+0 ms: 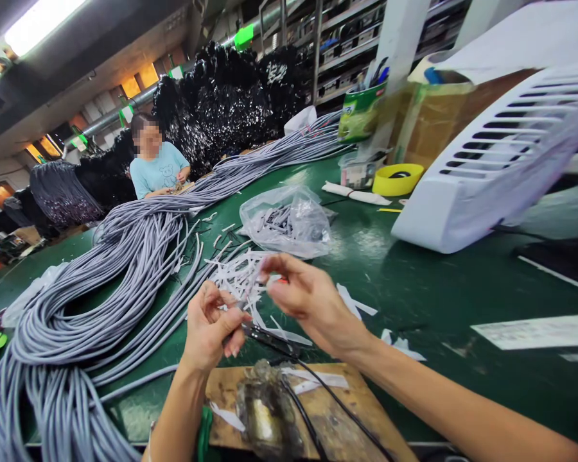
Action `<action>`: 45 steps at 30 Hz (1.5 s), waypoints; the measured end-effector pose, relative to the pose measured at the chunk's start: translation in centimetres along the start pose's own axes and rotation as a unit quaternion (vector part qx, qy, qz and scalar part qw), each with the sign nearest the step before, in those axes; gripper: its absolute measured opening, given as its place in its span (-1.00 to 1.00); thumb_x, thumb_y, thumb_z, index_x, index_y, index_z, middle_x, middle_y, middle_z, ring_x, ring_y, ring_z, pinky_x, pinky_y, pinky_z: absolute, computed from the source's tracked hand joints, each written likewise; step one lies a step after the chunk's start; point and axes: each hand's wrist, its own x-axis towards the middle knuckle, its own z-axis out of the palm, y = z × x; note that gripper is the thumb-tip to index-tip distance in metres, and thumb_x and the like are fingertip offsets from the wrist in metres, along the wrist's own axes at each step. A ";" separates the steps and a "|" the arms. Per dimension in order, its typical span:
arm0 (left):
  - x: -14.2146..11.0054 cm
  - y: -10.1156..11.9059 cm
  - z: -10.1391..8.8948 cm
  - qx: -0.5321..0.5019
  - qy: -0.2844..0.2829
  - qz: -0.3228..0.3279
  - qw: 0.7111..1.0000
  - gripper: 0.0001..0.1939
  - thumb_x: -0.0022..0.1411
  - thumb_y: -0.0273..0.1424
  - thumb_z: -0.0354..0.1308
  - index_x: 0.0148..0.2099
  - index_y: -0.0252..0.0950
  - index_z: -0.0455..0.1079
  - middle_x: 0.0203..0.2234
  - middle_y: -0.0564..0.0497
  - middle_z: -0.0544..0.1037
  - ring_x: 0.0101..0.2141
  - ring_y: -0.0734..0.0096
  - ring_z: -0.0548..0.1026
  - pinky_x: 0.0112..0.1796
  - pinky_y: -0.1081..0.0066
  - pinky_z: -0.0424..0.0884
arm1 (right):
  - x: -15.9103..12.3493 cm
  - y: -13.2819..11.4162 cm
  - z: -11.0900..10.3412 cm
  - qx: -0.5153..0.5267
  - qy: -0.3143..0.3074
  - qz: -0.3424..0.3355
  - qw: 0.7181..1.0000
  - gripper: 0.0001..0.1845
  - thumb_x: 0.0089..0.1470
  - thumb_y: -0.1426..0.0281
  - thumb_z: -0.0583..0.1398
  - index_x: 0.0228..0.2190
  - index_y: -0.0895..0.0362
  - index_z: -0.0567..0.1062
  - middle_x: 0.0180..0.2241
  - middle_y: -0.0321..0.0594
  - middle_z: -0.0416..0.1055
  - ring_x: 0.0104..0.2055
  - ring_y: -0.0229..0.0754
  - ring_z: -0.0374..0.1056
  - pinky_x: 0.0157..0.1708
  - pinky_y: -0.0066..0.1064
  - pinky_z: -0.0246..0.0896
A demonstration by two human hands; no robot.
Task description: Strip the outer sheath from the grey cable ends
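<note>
My left hand [210,328] is closed in a pinch, thumb against the fingers, in front of the pile of white strips. My right hand [308,296] is also pinched, slightly higher and to the right. Something thin and pale seems to run between the fingertips, too blurred to name. A grey cable [142,383] passes behind my left wrist; its end is hidden. White strips [236,273] lie scattered beyond both hands. Just below the hands is a dark, narrow tool [270,339] near a black cord [337,407].
Long grey cables [125,240] are heaped on the green table [366,282]. Beyond lies a see-through bag [289,221] of small parts. A wooden board [361,410] carries a taped block [270,410]. At right are a white slotted housing [491,167] and yellow tape roll [397,179]. A person [157,160] sits opposite.
</note>
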 end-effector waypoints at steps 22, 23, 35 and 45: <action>0.6 -0.2 0.8 -0.020 0.110 -0.058 0.992 -0.67 -0.19 -0.28 0.36 -0.42 -0.40 0.39 -0.74 0.15 0.33 -0.81 0.82 0.11 -0.76 0.67 -0.10 | -0.1 0.6 1.1 -0.034 0.078 -0.008 0.996 -0.65 -0.58 0.41 0.41 -0.59 0.16 0.45 -0.60 -0.32 0.42 -0.55 -0.31 0.32 -0.54 -0.49 0.26; 0.6 -0.2 0.8 -0.018 0.106 -0.052 0.993 -0.68 -0.18 -0.29 0.35 -0.42 -0.40 0.39 -0.73 0.14 0.33 -0.81 0.82 0.10 -0.76 0.67 -0.11 | 0.0 0.7 1.0 -0.027 0.080 0.002 0.996 -0.65 -0.55 0.39 0.40 -0.58 0.17 0.44 -0.60 -0.32 0.41 -0.56 -0.33 0.30 -0.57 -0.51 0.23; 0.4 0.6 0.2 -0.014 0.137 -0.028 0.990 -0.66 -0.12 -0.29 0.32 -0.29 -0.40 0.46 -0.67 0.12 0.32 -0.77 0.85 0.05 -0.72 0.66 -0.17 | 0.3 -0.1 -0.6 -0.327 0.132 -0.157 0.922 -0.79 0.02 0.29 0.06 -0.55 0.10 0.36 -0.70 -0.38 0.18 -0.68 -0.36 0.06 -0.67 -0.47 -0.03; 0.4 0.1 0.4 0.017 0.108 -0.025 0.994 -0.64 -0.11 -0.28 0.32 -0.30 -0.31 0.27 -0.68 0.13 0.41 -0.81 0.81 0.08 -0.75 0.67 -0.11 | -0.9 1.0 0.1 -0.544 0.007 -0.304 0.782 -0.71 0.11 0.40 0.00 -0.52 0.14 0.44 -0.59 -0.24 0.41 -0.55 -0.28 0.30 -0.50 -0.46 0.14</action>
